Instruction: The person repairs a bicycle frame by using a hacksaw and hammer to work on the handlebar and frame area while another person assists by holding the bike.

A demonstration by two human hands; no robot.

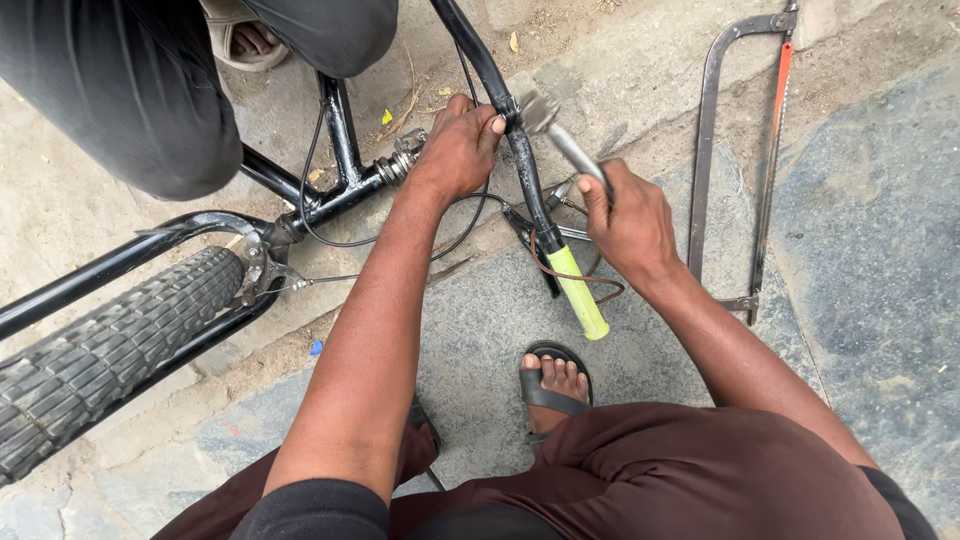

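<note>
**Hammer at the handlebar**

Stone paving, sandy joints. Bicycle lies on its side; black handlebar with yellow-green grip at its near end. Left hand wrapped tight round the handlebar near the clamp. Right hand closed on a hammer, head touching the handlebar. Hacksaw right of the handlebar. Advice: short taps, fingers clear of the head.
</note>
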